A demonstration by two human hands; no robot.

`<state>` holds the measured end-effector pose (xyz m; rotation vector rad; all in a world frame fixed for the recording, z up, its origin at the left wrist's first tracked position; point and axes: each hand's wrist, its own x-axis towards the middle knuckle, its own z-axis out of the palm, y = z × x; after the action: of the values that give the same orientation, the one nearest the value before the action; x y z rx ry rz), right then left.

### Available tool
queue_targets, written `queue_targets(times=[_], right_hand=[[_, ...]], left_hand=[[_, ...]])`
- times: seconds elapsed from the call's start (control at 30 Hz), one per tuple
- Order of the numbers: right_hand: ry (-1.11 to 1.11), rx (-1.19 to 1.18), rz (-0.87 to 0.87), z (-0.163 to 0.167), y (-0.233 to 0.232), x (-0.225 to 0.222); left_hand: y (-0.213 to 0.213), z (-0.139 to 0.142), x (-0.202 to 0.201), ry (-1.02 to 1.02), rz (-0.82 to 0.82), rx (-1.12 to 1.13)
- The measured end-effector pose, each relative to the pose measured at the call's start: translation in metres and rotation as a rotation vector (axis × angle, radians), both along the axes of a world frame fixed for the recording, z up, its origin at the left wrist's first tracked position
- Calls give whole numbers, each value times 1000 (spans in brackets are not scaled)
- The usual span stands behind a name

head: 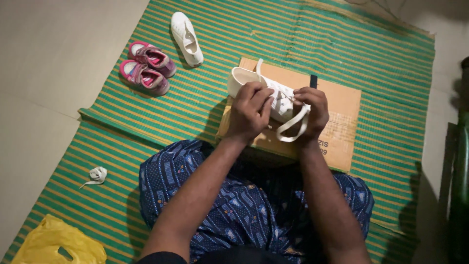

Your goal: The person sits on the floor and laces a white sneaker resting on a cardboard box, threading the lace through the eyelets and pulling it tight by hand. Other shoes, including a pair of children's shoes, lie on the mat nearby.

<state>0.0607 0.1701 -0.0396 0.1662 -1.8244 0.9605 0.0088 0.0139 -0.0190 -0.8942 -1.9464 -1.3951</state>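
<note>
A white sneaker point(243, 77) lies on a flat brown cardboard sheet point(342, 102), toe pointing left. My left hand point(250, 111) grips the shoe's middle from the near side. My right hand point(311, 113) pinches a flat white shoelace point(291, 128) that loops down below the shoe's eyelets. Both hands touch the shoe, and its heel end is hidden behind them.
A second white sneaker point(186, 38) and a pair of small pink shoes point(145, 67) lie at the far left of the green striped mat point(381, 58). A bundled white lace point(97, 175) and a yellow plastic bag point(56, 243) sit near left. Dark furniture point(459, 166) stands at right.
</note>
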Motion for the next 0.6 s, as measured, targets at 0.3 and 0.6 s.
queue_targets(times=[0.3,0.6], right_hand=[[-162,-469,197,-36,18,28],[-1038,-81,466,55,89,214]], left_hand=[[4,3,-1,42,73,-106],[1,-1,-7,36,69,-78]])
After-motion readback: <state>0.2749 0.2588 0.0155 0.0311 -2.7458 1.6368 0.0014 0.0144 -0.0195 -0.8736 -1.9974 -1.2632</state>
